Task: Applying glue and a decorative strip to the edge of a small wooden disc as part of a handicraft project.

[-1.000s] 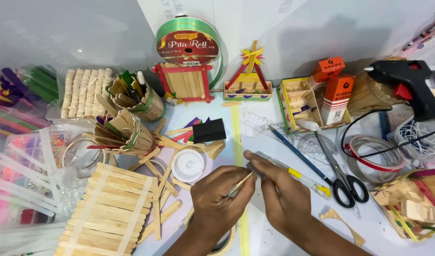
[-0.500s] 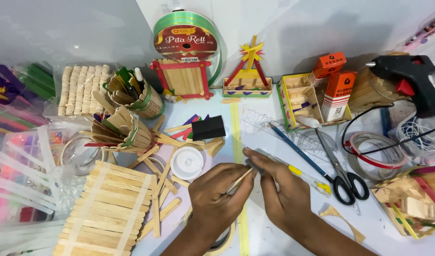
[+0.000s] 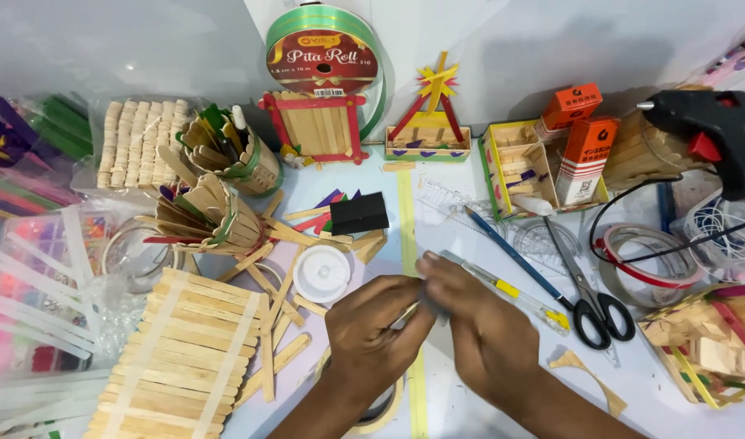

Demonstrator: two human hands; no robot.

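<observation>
Stick mat (image 3: 177, 349) done, lying far left on desk (image 3: 470, 406). My left hand (image 3: 372, 325) pinches a thin stick (image 3: 407, 313) mid-desk; my right hand (image 3: 486, 333) pinches its other end, fingertips meeting. Stick not yet stuck on anything. Scissors (image 3: 588, 293) and glue gun (image 3: 706, 130) idle at right.

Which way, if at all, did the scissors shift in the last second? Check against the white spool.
No. The black-handled scissors keep their place relative to the white spool; only the view shifted slightly.

Both hands' fingers (image 3: 425, 280) have closed over the stick (image 3: 407, 313).
</observation>
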